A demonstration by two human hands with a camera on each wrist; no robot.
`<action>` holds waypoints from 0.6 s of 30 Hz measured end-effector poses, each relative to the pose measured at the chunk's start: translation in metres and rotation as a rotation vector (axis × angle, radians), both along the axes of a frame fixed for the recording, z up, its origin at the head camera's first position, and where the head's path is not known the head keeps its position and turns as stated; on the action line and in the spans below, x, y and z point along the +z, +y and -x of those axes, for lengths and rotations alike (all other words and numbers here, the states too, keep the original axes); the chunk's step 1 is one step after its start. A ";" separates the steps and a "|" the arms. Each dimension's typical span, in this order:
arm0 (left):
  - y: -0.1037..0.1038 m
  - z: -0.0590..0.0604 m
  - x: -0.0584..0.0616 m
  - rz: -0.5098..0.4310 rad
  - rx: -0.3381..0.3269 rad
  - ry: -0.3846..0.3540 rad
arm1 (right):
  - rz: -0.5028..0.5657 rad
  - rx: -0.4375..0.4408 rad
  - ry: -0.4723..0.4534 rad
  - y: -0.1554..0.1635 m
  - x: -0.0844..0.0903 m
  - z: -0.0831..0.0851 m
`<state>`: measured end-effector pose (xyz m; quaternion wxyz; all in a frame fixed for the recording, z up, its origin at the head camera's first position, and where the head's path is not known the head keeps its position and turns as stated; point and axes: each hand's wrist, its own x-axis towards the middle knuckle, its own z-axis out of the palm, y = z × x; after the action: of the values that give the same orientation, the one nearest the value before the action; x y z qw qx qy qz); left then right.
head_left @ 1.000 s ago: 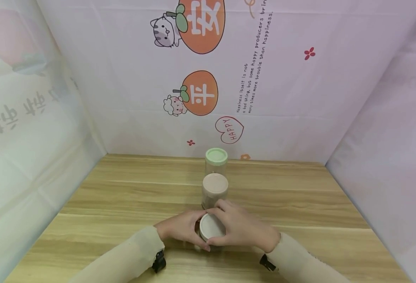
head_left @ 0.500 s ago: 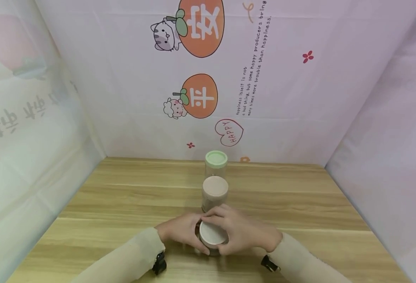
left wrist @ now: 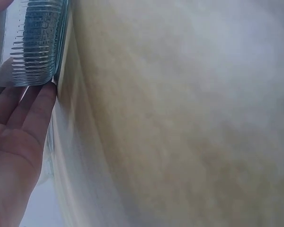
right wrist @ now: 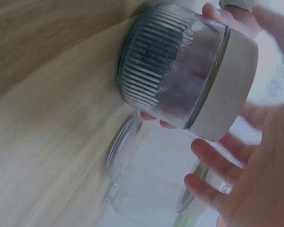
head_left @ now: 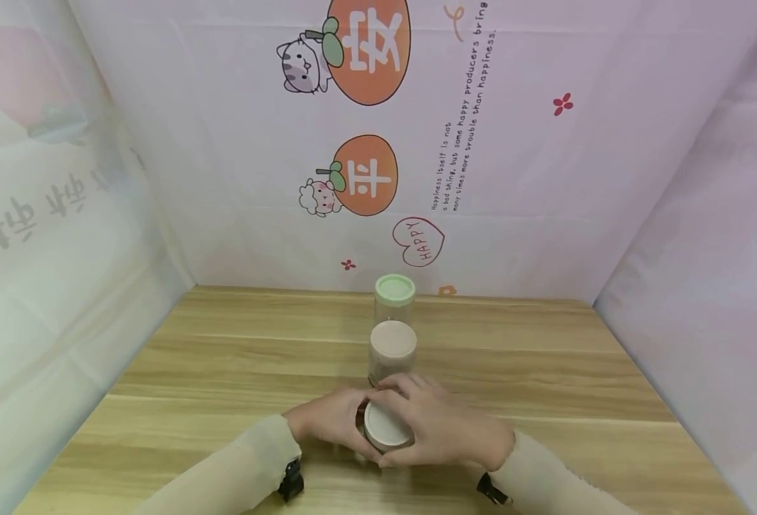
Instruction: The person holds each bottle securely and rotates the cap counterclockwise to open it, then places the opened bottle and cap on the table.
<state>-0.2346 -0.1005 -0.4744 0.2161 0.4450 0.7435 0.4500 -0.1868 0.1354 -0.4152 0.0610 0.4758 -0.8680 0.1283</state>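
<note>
A small glass jar with ribbed lower walls stands upright on the table under a pale off-white lid. My left hand holds the jar from its left side; in the left wrist view its fingers lie against the ribbed base. My right hand curves round the lid from the right, thumb at the near edge and index finger at the far edge. In the right wrist view the lid sits level on the jar's mouth. The hands hide much of the jar in the head view.
Directly behind stands a clear jar with a pinkish-beige lid. Farther back is another clear jar with a green lid, near the printed back cloth. Wood-grain table lies around them, with cloth walls on both sides.
My right thumb and fingers shift round the lid's rim; the thumb now lies farther left along the near edge than half a second ago. The left hand stays on the jar.
</note>
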 end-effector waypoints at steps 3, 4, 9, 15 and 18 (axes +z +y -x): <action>-0.001 0.000 0.000 0.008 0.008 -0.012 | 0.007 -0.069 0.033 -0.001 -0.001 -0.002; 0.000 0.000 0.000 0.007 0.007 -0.014 | 0.004 -0.081 0.043 -0.001 -0.001 -0.003; 0.000 -0.002 -0.001 0.021 0.026 0.005 | -0.013 -0.127 0.090 -0.001 -0.005 -0.004; 0.001 -0.004 0.001 0.019 0.032 -0.009 | -0.017 -0.115 0.070 0.000 -0.005 -0.005; 0.001 -0.004 0.001 0.023 0.038 -0.011 | -0.024 -0.086 0.058 0.001 -0.002 -0.004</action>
<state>-0.2305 -0.0996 -0.4734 0.2166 0.4257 0.7558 0.4479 -0.1826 0.1364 -0.4171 0.0859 0.4425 -0.8869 0.1013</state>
